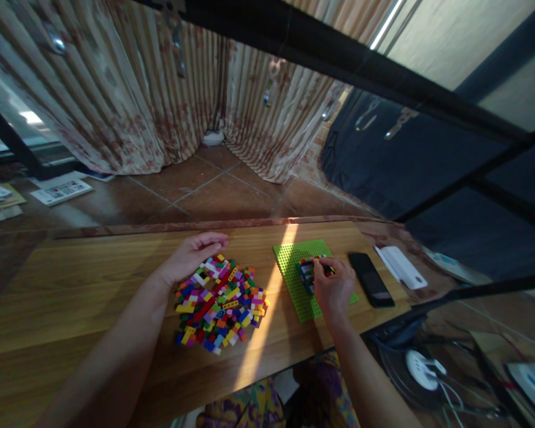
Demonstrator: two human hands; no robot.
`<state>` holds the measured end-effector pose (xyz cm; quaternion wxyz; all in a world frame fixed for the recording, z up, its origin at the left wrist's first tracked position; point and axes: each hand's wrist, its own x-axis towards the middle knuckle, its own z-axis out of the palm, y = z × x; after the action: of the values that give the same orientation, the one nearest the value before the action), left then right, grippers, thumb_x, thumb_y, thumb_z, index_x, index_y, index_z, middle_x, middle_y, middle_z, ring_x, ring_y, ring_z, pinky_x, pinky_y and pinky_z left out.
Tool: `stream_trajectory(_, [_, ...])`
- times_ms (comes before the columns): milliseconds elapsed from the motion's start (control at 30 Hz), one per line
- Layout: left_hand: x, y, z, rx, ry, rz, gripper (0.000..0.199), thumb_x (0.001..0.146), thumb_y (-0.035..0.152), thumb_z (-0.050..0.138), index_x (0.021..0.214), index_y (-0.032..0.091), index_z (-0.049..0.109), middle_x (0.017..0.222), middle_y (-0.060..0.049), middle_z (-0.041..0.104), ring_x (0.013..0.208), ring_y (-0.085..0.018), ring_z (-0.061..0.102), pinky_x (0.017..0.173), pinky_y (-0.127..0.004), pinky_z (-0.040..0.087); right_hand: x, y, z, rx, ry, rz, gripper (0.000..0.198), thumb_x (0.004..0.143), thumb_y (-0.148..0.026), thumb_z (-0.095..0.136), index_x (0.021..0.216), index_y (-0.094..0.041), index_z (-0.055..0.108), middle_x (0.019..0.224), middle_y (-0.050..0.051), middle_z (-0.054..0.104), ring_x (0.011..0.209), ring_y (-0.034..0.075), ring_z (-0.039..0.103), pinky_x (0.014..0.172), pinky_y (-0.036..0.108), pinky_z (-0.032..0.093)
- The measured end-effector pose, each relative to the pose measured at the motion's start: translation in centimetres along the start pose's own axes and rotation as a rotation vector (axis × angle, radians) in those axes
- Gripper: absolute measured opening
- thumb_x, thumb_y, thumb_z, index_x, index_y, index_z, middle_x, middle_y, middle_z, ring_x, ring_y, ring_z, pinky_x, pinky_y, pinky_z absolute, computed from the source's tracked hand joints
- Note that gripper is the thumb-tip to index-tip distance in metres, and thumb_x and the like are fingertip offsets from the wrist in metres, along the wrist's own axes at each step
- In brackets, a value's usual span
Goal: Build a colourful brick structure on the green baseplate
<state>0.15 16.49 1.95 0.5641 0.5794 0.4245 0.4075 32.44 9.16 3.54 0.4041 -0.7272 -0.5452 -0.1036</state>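
Note:
My right hand (335, 288) is over a green studded baseplate (289, 270), its fingertips closed on a small toy brick at a build of coloured bricks (307, 276). The fingers hide part of that build, and the brick in them barely shows. At the far left edge of a loose pile of toy bricks (220, 303), my left hand (194, 255) rests with fingers loosely extended and nothing visible in them. The pile mixes red, yellow, blue, white, orange, purple and green pieces, left of the baseplate.
A black phone (371, 279) lies right of the baseplate on the wooden table (93, 285). Beyond it is a white case-like object (400, 267). A white power strip (421, 370) with cables sits low at right. A dark metal bar (339, 68) crosses above, before curtains (129, 89).

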Motion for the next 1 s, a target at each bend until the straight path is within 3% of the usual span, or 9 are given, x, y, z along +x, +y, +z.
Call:
stream_trajectory(233, [0.0, 0.0, 0.0, -0.004, -0.006, -0.001, 0.041, 0.078, 0.044, 0.069, 0.11, 0.02, 0.066, 0.111, -0.007, 0.072, 0.105, -0.021, 0.065, 0.097, -0.037, 0.048, 0.1, 0.5, 0.3, -0.011, 0.033, -0.015, 0.012, 0.077, -0.027, 0.06, 0.075, -0.018, 0.067, 0.089, 0.01, 0.067, 0.086, 0.024, 0.058, 0.082, 0.038, 0.043])
stream_trajectory(1000, [-0.1, 0.2, 0.1, 0.024, 0.005, -0.001, 0.044, 0.077, 0.047, 0.069, 0.111, 0.019, 0.066, 0.111, -0.008, 0.072, 0.105, -0.023, 0.065, 0.098, -0.04, 0.048, 0.2, 1.0, 0.1, 0.13, -0.055, 0.017, 0.015, 0.079, -0.031, 0.061, 0.078, -0.018, 0.068, 0.081, 0.006, 0.066, 0.079, 0.02, 0.06, 0.075, 0.034, 0.046])
